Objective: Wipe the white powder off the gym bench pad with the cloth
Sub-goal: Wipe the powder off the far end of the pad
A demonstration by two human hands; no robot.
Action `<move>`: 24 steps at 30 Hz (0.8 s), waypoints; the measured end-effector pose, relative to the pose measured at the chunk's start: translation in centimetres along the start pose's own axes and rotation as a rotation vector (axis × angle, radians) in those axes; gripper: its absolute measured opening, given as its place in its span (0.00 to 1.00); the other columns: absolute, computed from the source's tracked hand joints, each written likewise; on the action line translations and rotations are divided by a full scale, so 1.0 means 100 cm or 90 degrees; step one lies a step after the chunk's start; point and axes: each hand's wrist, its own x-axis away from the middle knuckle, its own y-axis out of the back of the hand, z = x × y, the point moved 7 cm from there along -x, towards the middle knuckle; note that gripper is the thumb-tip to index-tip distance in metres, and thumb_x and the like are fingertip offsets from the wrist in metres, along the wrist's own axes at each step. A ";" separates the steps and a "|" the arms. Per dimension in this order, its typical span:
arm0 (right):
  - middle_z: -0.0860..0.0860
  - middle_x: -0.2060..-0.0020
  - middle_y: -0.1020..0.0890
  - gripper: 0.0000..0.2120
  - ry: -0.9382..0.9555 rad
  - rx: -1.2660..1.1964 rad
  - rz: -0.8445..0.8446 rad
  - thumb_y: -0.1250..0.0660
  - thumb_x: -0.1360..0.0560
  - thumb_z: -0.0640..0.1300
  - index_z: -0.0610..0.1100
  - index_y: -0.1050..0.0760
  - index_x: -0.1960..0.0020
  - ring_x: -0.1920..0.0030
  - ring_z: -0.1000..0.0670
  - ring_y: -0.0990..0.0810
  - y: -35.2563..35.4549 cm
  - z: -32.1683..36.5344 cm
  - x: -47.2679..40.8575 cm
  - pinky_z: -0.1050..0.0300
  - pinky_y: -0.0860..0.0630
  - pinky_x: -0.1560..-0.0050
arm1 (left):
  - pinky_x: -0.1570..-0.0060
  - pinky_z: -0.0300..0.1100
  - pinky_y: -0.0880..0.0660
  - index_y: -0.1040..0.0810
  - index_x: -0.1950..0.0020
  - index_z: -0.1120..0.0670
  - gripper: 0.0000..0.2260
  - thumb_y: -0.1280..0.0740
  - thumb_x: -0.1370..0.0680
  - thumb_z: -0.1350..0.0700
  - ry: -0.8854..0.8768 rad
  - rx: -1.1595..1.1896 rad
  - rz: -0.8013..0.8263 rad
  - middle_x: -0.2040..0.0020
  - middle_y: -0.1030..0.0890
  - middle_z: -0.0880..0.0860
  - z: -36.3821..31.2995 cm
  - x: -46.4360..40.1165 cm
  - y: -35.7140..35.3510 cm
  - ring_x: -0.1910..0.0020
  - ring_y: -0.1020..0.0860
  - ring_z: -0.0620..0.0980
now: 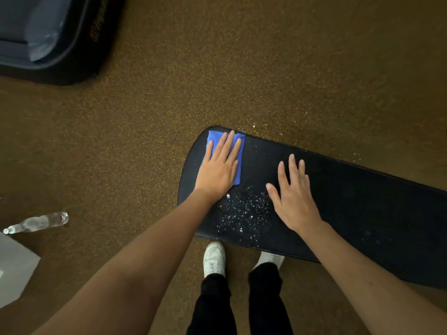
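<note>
- The left hand (219, 169) is laid flat, fingers straight, on the folded blue cloth (238, 163) at the rounded end of the black bench pad (362, 201).
- The right hand (294, 198) is spread flat on the pad, nothing gripped.
- White powder (244, 211) is scattered between both hands, near the front edge.
- A plastic bottle (38, 222) lies on the speckled floor (217, 68).

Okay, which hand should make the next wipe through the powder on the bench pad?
Left, probably. The left hand already lies flat on the blue cloth, just beyond the white powder on the bench pad. The right hand holds nothing, resting beside the powder.
</note>
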 end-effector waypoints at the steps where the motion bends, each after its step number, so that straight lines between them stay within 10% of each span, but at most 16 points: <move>1: 0.44 0.24 0.61 0.31 0.000 0.003 0.000 0.51 0.20 0.56 0.42 0.54 0.24 0.25 0.43 0.64 0.000 0.000 0.000 0.45 0.57 0.26 | 0.29 0.55 0.49 0.47 0.25 0.57 0.24 0.58 0.20 0.52 -0.001 0.002 -0.005 0.24 0.44 0.57 0.008 0.002 0.000 0.25 0.47 0.54; 8: 0.43 0.24 0.62 0.31 -0.017 0.013 0.001 0.51 0.20 0.56 0.42 0.54 0.24 0.25 0.42 0.65 -0.004 0.003 -0.001 0.45 0.58 0.27 | 0.28 0.54 0.55 0.50 0.24 0.56 0.24 0.59 0.20 0.53 0.117 0.062 0.016 0.23 0.49 0.55 0.035 -0.014 0.006 0.24 0.53 0.54; 15: 0.44 0.25 0.63 0.31 -0.041 0.011 -0.001 0.52 0.20 0.56 0.43 0.55 0.23 0.26 0.42 0.66 -0.006 0.006 -0.002 0.45 0.60 0.27 | 0.29 0.56 0.47 0.44 0.25 0.57 0.23 0.52 0.20 0.53 -0.079 -0.006 0.004 0.25 0.42 0.57 0.018 0.038 -0.005 0.25 0.46 0.54; 24: 0.43 0.24 0.61 0.31 -0.060 0.013 -0.009 0.52 0.20 0.56 0.42 0.54 0.23 0.25 0.42 0.64 -0.006 0.008 0.000 0.43 0.58 0.27 | 0.29 0.55 0.44 0.45 0.25 0.59 0.25 0.58 0.20 0.51 0.125 0.177 0.005 0.25 0.43 0.58 0.067 0.014 -0.003 0.26 0.45 0.56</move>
